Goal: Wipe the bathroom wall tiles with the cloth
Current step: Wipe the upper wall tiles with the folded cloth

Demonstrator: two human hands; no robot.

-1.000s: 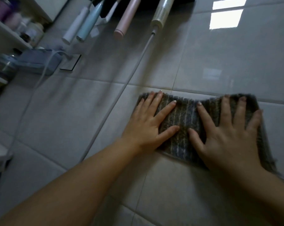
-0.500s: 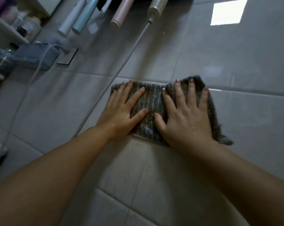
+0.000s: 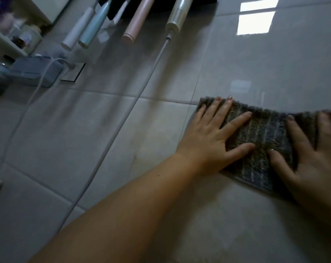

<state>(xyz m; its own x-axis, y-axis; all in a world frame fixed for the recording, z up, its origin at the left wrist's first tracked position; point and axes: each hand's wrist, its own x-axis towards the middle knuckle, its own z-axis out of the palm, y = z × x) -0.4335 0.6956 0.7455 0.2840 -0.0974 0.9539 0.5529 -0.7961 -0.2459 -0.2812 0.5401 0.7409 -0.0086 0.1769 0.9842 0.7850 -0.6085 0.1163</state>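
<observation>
A dark grey ribbed cloth [image 3: 265, 133] lies flat against the glossy pale wall tiles [image 3: 103, 141], at the right of the view. My left hand [image 3: 214, 137] presses on its left end with fingers spread. On the cloth's right part my right hand [image 3: 312, 158] also presses flat, fingers spread, partly cut off by the frame's right edge and blurred. The cloth's right end is out of view.
Several electric toothbrush handles [image 3: 88, 27] and a white corded device [image 3: 177, 14] hang at the top. Its cable [image 3: 122, 122] runs diagonally across the tiles left of my left hand. A socket plate [image 3: 73, 73], a blue box [image 3: 33, 73] and shelves with bottles [image 3: 9, 31] sit at the far left.
Both hands slid the cloth to the left across the tiles, then back to the right. It now lies further right than in either earlier frame, and my hands are spread wider apart.
</observation>
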